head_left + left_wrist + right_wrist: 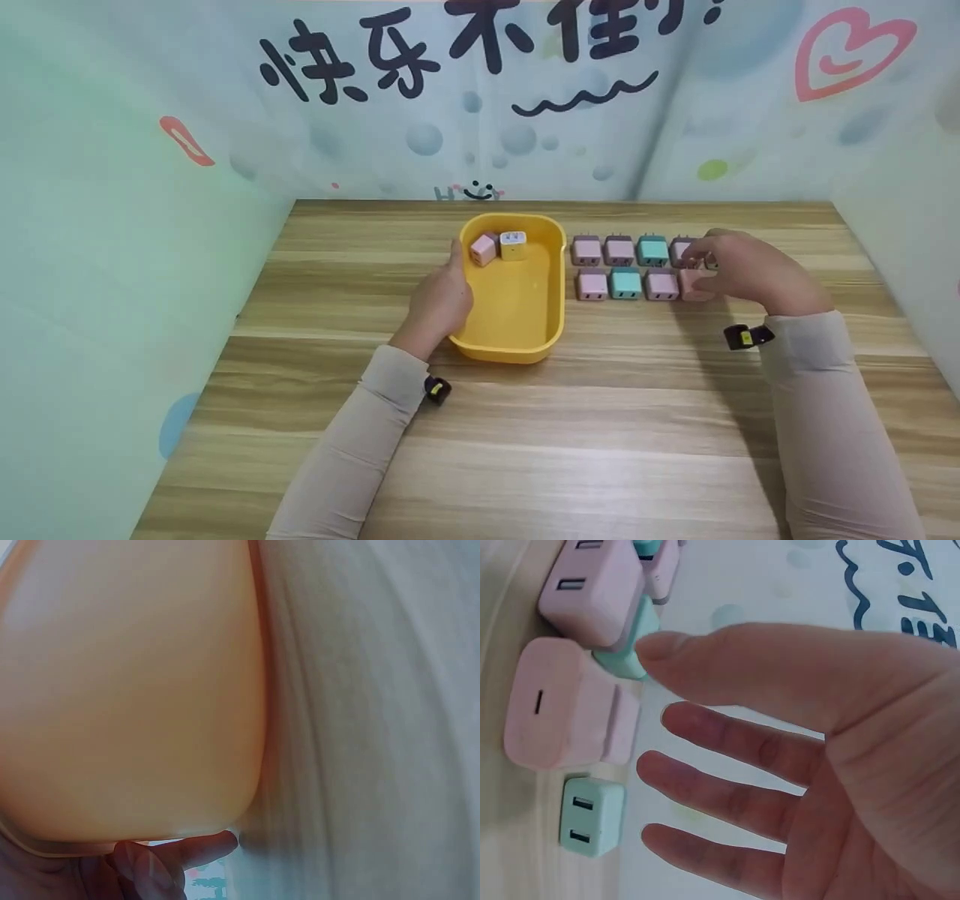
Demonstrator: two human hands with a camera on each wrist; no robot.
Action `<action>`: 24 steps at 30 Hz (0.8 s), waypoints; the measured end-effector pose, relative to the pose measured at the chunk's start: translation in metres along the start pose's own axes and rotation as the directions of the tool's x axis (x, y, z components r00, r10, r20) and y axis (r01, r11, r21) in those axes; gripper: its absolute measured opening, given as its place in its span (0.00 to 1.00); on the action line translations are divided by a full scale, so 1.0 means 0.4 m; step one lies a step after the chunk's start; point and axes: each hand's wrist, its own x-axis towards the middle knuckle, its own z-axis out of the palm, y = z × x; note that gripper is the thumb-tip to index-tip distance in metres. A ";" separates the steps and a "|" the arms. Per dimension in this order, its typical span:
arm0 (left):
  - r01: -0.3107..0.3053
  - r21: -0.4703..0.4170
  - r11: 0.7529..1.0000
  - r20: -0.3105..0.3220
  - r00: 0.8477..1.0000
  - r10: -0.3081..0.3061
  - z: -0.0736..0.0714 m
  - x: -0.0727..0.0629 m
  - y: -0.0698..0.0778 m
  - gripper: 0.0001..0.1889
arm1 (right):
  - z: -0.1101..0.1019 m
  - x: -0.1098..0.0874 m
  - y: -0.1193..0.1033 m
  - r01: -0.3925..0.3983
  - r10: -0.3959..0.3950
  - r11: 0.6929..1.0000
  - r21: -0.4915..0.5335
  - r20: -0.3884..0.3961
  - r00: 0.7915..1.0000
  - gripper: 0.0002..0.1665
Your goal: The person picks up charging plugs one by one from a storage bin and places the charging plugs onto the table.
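Note:
A yellow plastic tray (510, 315) holds two USB charger plugs, a pink one (483, 250) and a yellow-and-white one (513, 246). My left hand (441, 300) rests along its left side; the left wrist view shows fingers against the outer wall. On the right, my right hand (757, 271) hovers with thumb and fingers extended and apart, nothing between them. Below it is a peach-pink charger (544, 705), beside a mint one (592, 817). Two rows of pink-purple chargers (592, 285) and teal chargers (625, 283) stand right of the tray, partly covered by that hand.
Everything stands on a wood-grain table (585, 442). A printed cloth backdrop (525, 165) rises behind its far edge, with pale panels at both sides. Each wrist carries a small black camera (741, 337) on a strap.

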 end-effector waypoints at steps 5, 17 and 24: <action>-0.023 0.014 1.000 -0.014 1.000 0.023 0.000 0.000 -0.004 0.37 | 0.004 0.002 -0.025 0.064 -0.065 0.997 -0.048 -0.030 0.997 0.20; -0.017 -0.002 1.000 -0.004 1.000 0.017 0.002 -0.001 -0.004 0.37 | 0.022 0.005 -0.077 0.117 -0.120 0.990 -0.078 -0.044 0.992 0.21; -0.006 -0.012 1.000 -0.006 1.000 0.006 0.000 0.000 -0.002 0.37 | 0.026 0.005 -0.102 0.120 -0.122 0.990 -0.076 -0.032 0.992 0.23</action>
